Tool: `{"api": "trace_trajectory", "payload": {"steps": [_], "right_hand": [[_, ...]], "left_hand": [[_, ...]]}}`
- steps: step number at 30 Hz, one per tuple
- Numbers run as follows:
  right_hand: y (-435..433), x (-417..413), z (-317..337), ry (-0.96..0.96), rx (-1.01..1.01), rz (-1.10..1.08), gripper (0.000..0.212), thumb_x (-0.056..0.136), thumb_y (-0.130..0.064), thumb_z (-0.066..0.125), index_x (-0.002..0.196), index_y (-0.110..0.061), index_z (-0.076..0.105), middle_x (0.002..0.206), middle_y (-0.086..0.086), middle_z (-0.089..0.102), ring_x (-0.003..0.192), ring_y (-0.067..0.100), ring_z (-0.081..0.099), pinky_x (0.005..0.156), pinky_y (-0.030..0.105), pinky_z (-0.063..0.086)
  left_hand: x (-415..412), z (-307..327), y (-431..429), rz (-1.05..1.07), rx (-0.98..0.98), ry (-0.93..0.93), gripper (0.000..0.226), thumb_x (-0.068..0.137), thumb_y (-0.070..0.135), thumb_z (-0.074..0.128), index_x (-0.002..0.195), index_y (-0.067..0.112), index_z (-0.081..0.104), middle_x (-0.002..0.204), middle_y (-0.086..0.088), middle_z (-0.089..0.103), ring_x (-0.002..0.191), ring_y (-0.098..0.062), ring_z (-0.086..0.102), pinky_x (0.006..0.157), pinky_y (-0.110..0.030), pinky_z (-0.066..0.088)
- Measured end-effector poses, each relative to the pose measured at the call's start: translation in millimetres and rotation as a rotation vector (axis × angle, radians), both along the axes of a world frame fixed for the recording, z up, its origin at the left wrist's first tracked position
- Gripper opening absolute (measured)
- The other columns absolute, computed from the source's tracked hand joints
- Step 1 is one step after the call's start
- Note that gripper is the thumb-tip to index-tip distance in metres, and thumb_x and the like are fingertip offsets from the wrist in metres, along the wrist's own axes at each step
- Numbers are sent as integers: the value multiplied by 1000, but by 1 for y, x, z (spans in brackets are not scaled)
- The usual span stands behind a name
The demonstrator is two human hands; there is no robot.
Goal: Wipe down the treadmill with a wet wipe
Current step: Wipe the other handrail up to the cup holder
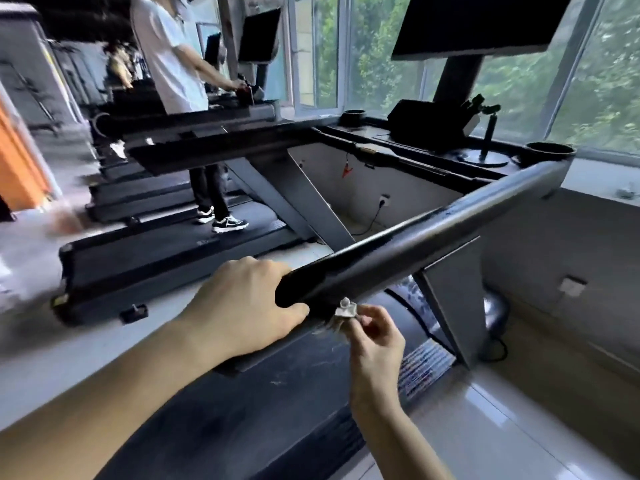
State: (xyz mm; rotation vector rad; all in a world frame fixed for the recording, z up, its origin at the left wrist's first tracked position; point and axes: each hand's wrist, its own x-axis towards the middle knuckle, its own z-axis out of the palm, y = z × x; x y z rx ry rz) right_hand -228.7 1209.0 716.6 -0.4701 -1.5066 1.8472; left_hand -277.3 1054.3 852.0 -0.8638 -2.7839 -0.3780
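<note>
Gripping the handrail [415,237] in our left hand [239,306], we pinch the wet wipe [345,310] under its near end with our right hand [374,337]. It runs up-right.

Your handrail [415,244] is glossy black, with pale window glare streaked along it. The wet wipe [345,311] looks whitish, going grey at the edges. The belt [277,393] is matte black with thin white scuff lines all over, and the side strip [426,367] is ribbed in grey and black stripes. The upright [453,306] is mid grey and the screen [485,22] is flat black. On the next machine over: white tee [166,53], black trousers [207,188], black-and-white sneakers [230,224]. There's an orange panel [17,157] far left, a little red clip [346,172] on the off-white wall [408,192], green leaves [606,81] through the glass, and shiny light grey floor tiles [502,427].
</note>
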Motion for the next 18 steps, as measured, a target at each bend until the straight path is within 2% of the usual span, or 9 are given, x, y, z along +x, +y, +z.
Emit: {"api": "trace_trajectory", "payload": {"steps": [3, 5, 8, 11, 14, 16, 18], "right_hand": [[44, -24, 13, 19, -39, -98, 13, 88, -6, 66, 86, -19, 65, 70, 10, 64, 67, 18, 58, 65, 38, 48], [68, -38, 15, -9, -53, -195, 9, 90, -14, 62, 88, -23, 59, 74, 3, 63, 69, 22, 60, 68, 48, 52], [61, -40, 12, -61, -12, -292, 18, 94, -9, 57, 87, -25, 53, 78, 5, 63, 71, 23, 61, 74, 52, 54], [11, -24, 8, -33, 84, -237, 21, 94, -1, 54, 86, -21, 54, 73, 5, 60, 65, 18, 54, 64, 44, 48], [-34, 2, 0, 33, 258, -70, 22, 95, 1, 59, 84, -16, 54, 69, 5, 55, 61, 23, 48, 56, 34, 40], [-29, 8, 2, 58, 360, -13, 24, 94, 2, 63, 81, -16, 54, 66, -3, 53, 58, 11, 43, 53, 26, 36], [-6, -2, 11, 49, 368, -75, 22, 91, 4, 62, 85, -16, 56, 66, -13, 55, 57, 4, 45, 55, 22, 38]], "left_hand": [[5, -6, 4, 66, 74, 40, 33, 81, 57, 66, 99, 30, 70, 79, 12, 69, 79, -15, 61, 74, -31, 51], [8, -9, 4, 82, 85, 51, 30, 81, 56, 66, 98, 32, 70, 78, 12, 68, 76, -14, 59, 70, -29, 47], [7, -12, 2, 83, 108, 33, 30, 79, 59, 65, 95, 34, 69, 75, 13, 66, 76, -15, 60, 67, -29, 45], [4, -14, 0, 74, 109, 51, 32, 78, 60, 62, 94, 34, 67, 75, 13, 65, 75, -15, 57, 66, -28, 43], [3, -17, -1, 48, 103, 65, 30, 78, 57, 61, 92, 30, 67, 75, 11, 66, 73, -16, 58, 65, -29, 45], [2, -18, -1, 25, 113, 63, 32, 77, 58, 58, 90, 29, 66, 74, 11, 66, 74, -15, 61, 68, -31, 52], [-1, -19, -1, 11, 107, 82, 36, 76, 60, 55, 90, 29, 66, 76, 11, 67, 77, -17, 63, 71, -32, 54]]}}
